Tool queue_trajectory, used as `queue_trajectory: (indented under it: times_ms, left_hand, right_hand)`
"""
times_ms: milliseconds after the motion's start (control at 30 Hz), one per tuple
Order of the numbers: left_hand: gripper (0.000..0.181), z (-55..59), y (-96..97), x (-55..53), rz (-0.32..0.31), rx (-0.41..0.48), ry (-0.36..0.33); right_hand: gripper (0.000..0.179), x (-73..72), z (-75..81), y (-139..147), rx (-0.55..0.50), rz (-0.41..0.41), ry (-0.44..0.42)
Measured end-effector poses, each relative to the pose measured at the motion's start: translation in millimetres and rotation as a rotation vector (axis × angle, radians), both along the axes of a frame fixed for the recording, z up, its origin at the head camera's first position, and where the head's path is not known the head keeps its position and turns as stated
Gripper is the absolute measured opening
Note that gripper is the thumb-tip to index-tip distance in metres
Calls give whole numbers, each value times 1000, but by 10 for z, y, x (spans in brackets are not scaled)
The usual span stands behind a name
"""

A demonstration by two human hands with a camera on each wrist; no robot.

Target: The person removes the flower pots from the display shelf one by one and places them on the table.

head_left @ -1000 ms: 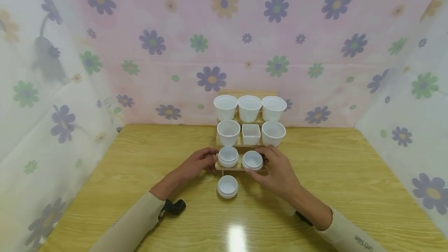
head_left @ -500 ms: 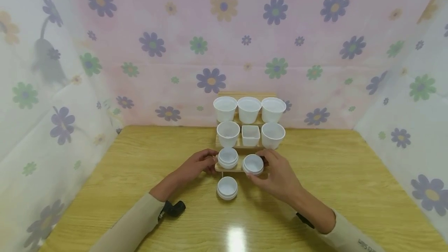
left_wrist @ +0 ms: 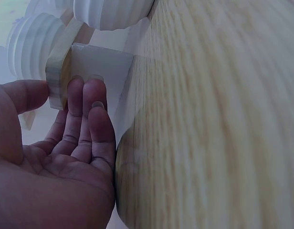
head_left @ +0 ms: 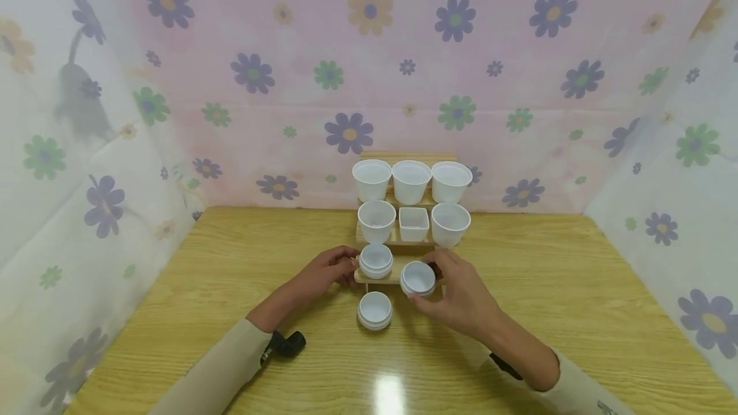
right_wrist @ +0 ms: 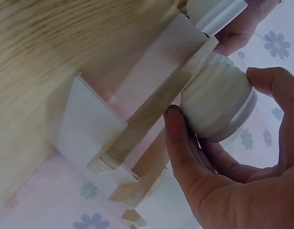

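Observation:
A tiered wooden stand [head_left: 395, 270] with white side supports holds white pots. My left hand [head_left: 319, 279] grips the left end of its lowest shelf [left_wrist: 57, 74], thumb at the upper edge and fingers beneath. My right hand [head_left: 466, 292] pinches a small round white pot [head_left: 418, 279] with a ribbed side [right_wrist: 216, 98] between thumb and fingers. That pot is tilted and overlaps the lowest shelf's front edge in the head view. A similar small pot [head_left: 376, 261] sits at the shelf's left end. Another small pot [head_left: 375, 311] stands on the table before the stand.
Three larger white pots [head_left: 411, 182] line the top tier. On the middle tier, a square white pot [head_left: 414, 224] stands between a left round pot [head_left: 377, 221] and a right round pot [head_left: 450, 224]. Flower-printed cloth [head_left: 254, 139] encloses the wood-grain table [head_left: 259, 248] at back and sides.
My right hand has drawn its pot slightly toward the front of the lowest shelf, and the pot tilts more. The left hand stays at the shelf's end.

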State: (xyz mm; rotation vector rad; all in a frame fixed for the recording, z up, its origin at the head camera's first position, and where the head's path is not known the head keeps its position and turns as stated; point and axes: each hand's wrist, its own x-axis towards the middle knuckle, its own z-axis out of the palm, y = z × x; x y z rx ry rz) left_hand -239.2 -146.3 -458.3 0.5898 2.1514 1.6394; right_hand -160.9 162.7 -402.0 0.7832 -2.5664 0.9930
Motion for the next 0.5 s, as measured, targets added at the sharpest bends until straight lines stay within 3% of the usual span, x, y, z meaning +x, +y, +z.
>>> queue_trajectory:
  times_ms: [500]
  left_hand:
    - [42, 2, -7, 8, 3, -2, 3]
  right_hand:
    - [54, 85, 57, -23, 68, 5, -25]
